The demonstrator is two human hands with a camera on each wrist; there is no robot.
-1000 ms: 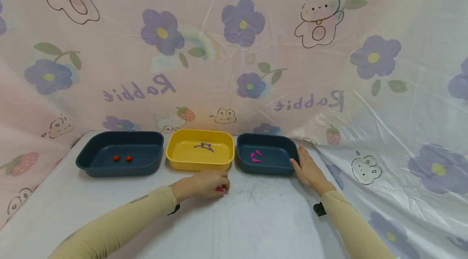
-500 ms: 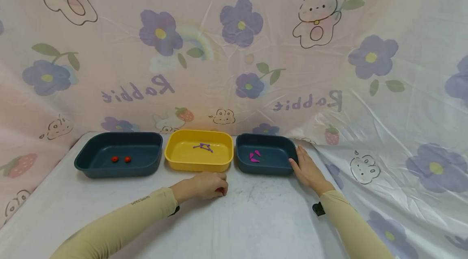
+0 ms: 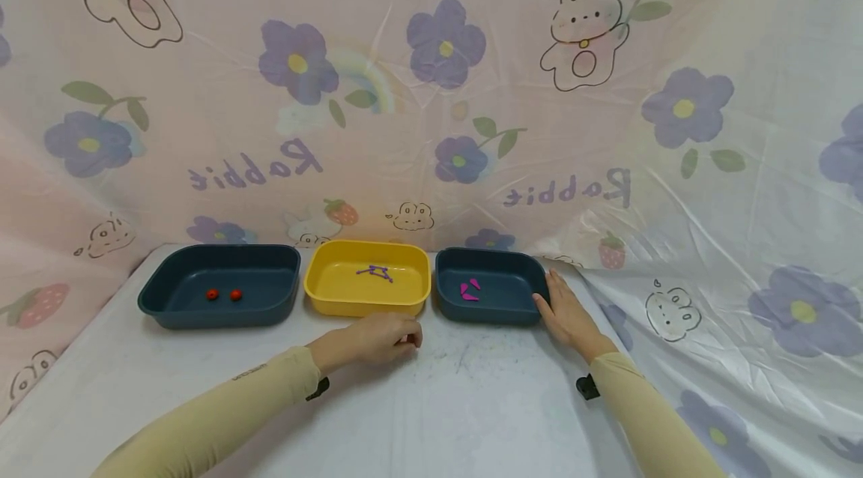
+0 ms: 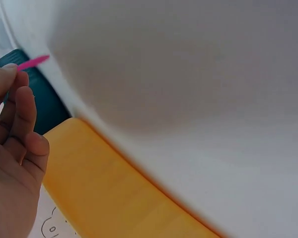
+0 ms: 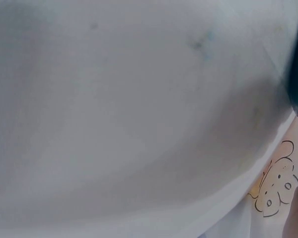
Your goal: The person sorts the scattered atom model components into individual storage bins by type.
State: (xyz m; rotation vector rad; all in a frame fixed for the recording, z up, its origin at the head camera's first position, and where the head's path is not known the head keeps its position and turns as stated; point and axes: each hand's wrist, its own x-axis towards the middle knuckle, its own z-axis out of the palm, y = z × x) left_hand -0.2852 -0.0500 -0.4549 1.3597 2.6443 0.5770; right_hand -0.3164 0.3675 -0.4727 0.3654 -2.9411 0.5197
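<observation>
My left hand (image 3: 377, 338) is just in front of the yellow tray (image 3: 367, 309). In the left wrist view its thumb and index finger pinch a slim pink piece (image 4: 34, 63), seen nearly edge-on; in the head view the fingers hide it. My right hand (image 3: 571, 318) rests against the right end of the right dark blue tray (image 3: 495, 313), fingers straight along its wall. Several small magenta pieces (image 3: 470, 297) lie in that tray. A purple piece of thin joined sticks (image 3: 374, 272) lies in the yellow tray.
On the left stands a larger dark blue tray (image 3: 222, 318) with two small red beads (image 3: 235, 295) in it. All the trays stand in a row on a white-covered table (image 3: 458, 418), against a patterned cloth (image 3: 377, 141) that hangs behind and to the right.
My left hand has shifted and turned slightly; the reddish-pink bit visible at its fingers earlier is now out of sight in the head view. The right hand keeps its place.
</observation>
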